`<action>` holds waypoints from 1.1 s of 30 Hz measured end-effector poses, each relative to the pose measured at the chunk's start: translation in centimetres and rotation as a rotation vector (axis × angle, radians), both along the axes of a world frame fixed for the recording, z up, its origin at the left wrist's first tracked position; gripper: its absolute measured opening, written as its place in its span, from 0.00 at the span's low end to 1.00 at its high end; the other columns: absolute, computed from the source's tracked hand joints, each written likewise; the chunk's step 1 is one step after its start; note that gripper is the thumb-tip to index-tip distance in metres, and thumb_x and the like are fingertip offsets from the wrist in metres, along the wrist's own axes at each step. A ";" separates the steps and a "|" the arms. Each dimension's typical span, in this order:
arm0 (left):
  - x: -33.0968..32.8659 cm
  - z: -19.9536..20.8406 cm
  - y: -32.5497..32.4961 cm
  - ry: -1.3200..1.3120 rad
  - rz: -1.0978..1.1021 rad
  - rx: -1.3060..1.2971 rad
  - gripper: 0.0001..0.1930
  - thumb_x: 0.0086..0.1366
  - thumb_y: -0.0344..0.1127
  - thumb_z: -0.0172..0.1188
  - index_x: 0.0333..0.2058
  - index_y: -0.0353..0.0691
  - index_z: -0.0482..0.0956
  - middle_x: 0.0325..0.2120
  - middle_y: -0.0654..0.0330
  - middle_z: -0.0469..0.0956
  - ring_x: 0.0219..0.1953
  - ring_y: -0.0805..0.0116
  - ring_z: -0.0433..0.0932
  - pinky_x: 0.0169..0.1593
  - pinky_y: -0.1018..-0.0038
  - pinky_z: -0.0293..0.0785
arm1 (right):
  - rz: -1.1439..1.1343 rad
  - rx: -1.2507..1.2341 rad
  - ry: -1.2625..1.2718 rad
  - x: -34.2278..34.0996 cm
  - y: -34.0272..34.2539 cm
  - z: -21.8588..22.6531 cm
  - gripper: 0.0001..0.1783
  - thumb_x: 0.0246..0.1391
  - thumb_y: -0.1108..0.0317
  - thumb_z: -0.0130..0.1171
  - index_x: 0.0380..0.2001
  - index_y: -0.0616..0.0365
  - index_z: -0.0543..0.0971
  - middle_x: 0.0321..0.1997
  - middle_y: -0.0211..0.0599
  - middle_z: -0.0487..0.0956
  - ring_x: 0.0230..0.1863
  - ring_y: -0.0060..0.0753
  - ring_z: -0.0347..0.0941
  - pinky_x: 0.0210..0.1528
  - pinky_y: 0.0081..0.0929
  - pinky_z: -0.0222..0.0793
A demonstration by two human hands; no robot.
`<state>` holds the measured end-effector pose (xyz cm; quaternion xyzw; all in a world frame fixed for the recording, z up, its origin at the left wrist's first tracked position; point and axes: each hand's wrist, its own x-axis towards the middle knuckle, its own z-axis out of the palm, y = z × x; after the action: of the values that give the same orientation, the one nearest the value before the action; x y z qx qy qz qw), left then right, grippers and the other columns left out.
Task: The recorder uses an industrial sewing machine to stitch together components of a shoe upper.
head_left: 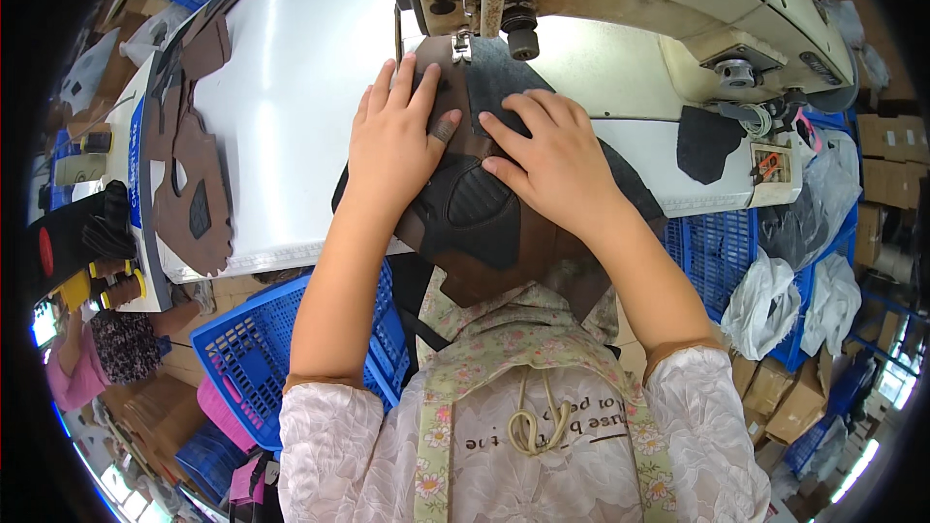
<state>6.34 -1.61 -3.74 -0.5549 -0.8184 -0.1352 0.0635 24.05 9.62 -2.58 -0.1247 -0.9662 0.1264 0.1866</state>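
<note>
A brown and black shoe upper piece (475, 223) lies on the white table (291, 87) under the presser foot (461, 44) of a beige sewing machine (620, 0). My left hand (392, 136) rests flat on the piece's left side, fingers spread toward the needle. My right hand (547, 155) presses down on its right side, fingertips on the black fabric just below the foot. Both hands hold the piece against the table; neither grips it.
A stack of brown cut pieces (189, 165) lies at the table's left edge. One black cut piece (707, 140) sits at the right. Blue plastic crates (252, 349) stand below the table, with white bags (775, 300) and cardboard boxes (785, 397) at right. Another person (97, 358) is at lower left.
</note>
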 end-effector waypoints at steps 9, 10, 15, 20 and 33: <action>0.2 -0.4 0.0 -0.041 0.050 0.013 0.29 0.66 0.49 0.58 0.62 0.45 0.70 0.64 0.48 0.64 0.66 0.47 0.63 0.65 0.58 0.61 | 0.039 -0.040 0.007 -0.3 0.3 0.2 0.19 0.51 0.57 0.64 0.46 0.52 0.82 0.50 0.38 0.75 0.56 0.42 0.67 0.59 0.41 0.60; 0.1 -0.4 0.0 -0.052 0.048 0.018 0.29 0.66 0.49 0.58 0.62 0.45 0.69 0.64 0.47 0.64 0.65 0.47 0.63 0.65 0.58 0.61 | 0.042 -0.042 -0.003 -0.3 0.3 0.2 0.20 0.51 0.57 0.64 0.46 0.52 0.82 0.50 0.38 0.75 0.56 0.42 0.67 0.59 0.41 0.60; -0.2 -0.5 0.2 -0.074 0.042 0.025 0.28 0.66 0.48 0.58 0.62 0.45 0.69 0.64 0.47 0.63 0.65 0.47 0.63 0.65 0.58 0.61 | 0.047 -0.059 0.030 -0.4 0.6 -0.1 0.20 0.51 0.56 0.63 0.46 0.52 0.82 0.50 0.37 0.75 0.56 0.43 0.66 0.59 0.41 0.59; -0.6 -0.4 0.7 -0.054 0.033 0.008 0.28 0.66 0.47 0.57 0.63 0.44 0.68 0.64 0.47 0.63 0.66 0.48 0.62 0.66 0.59 0.61 | 0.045 -0.053 0.025 -0.6 0.8 -0.2 0.21 0.52 0.57 0.63 0.48 0.52 0.81 0.52 0.37 0.75 0.57 0.44 0.66 0.60 0.43 0.59; -2.1 -1.4 2.3 -0.098 0.042 0.057 0.25 0.67 0.43 0.57 0.61 0.45 0.69 0.64 0.48 0.63 0.66 0.51 0.63 0.65 0.59 0.62 | -0.002 -0.055 0.003 -2.0 1.2 0.0 0.21 0.51 0.61 0.63 0.49 0.55 0.80 0.52 0.39 0.75 0.58 0.44 0.67 0.59 0.44 0.61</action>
<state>4.19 0.74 -5.10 -0.5283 -0.8278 -0.1840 0.0420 22.06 10.85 -2.55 -0.1307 -0.9620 0.1527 0.1847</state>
